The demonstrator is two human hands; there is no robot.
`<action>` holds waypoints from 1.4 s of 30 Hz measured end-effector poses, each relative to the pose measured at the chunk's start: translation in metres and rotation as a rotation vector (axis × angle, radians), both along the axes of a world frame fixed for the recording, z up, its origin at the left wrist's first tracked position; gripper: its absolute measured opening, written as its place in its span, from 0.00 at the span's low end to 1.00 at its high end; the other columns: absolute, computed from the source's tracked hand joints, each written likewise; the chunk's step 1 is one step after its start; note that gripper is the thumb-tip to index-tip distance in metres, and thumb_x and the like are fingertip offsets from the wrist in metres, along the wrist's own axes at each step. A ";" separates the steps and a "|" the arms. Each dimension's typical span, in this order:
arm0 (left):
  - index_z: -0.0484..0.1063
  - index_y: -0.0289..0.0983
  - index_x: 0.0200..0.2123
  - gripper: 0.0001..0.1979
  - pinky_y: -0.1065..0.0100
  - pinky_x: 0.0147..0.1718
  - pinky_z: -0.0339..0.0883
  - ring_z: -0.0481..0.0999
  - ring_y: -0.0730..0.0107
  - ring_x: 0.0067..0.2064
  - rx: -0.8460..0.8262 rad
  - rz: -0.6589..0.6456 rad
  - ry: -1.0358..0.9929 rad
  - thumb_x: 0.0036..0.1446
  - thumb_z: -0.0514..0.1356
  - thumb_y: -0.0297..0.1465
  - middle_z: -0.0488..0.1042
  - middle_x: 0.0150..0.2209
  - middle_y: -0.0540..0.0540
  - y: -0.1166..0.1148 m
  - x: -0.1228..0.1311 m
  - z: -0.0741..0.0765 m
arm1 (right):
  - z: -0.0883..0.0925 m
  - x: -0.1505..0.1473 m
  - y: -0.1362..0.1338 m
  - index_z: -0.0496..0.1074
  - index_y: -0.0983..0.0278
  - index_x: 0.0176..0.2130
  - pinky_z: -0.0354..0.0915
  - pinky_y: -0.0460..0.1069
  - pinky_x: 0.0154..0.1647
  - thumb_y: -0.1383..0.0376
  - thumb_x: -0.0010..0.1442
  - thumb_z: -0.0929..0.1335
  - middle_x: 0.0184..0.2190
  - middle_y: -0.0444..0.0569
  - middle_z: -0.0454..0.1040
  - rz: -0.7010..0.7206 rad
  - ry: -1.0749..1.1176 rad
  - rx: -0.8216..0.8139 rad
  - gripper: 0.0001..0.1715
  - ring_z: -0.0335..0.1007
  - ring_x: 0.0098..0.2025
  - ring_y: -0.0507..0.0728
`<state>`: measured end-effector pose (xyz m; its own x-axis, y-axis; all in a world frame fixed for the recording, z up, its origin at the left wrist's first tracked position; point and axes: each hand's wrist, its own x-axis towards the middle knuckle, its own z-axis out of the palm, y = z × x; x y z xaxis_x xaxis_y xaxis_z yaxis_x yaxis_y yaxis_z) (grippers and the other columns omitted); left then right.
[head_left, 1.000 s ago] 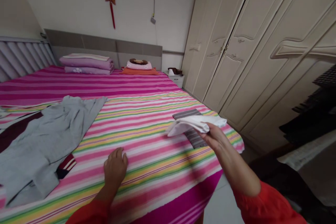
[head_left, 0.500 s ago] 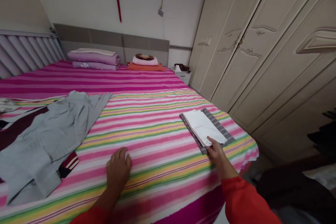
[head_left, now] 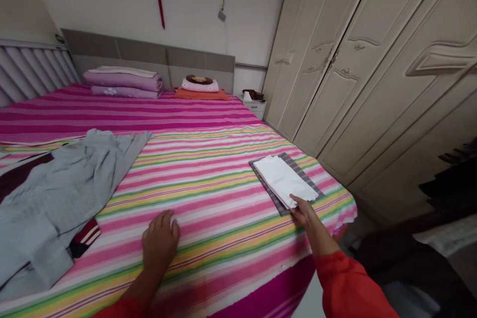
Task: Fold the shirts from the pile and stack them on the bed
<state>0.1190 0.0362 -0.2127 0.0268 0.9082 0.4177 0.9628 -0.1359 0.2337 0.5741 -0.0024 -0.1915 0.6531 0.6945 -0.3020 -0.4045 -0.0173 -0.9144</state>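
Note:
My right hand [head_left: 304, 212] rests at the near corner of a folded white cloth [head_left: 283, 180], fingers touching its edge. That white cloth lies on top of a folded grey striped cloth [head_left: 275, 199] near the right side of the bed. My left hand [head_left: 160, 243] lies palm down on the striped bedsheet [head_left: 208, 159], fingers loosely curled, holding nothing. Both arms wear red sleeves.
A crumpled grey garment [head_left: 63, 184] lies on the left of the bed over a dark maroon one [head_left: 18, 179]. Folded purple bedding [head_left: 122, 82] and a pink pillow [head_left: 199, 84] sit by the headboard. Cream wardrobe doors [head_left: 354, 69] stand to the right, with a small nightstand [head_left: 254, 105].
My right hand carried the white cloth down and laid it flat on the grey striped cloth; it now stays at the cloth's near corner. My left hand has stayed put.

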 end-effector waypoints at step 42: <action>0.74 0.39 0.47 0.18 0.57 0.54 0.66 0.73 0.59 0.53 -0.061 -0.123 -0.425 0.51 0.62 0.29 0.76 0.50 0.42 -0.012 -0.020 -0.011 | -0.047 -0.301 -0.107 0.65 0.59 0.63 0.52 0.70 0.63 0.50 0.63 0.59 0.65 0.51 0.60 0.825 -1.525 -0.153 0.34 0.49 0.69 0.71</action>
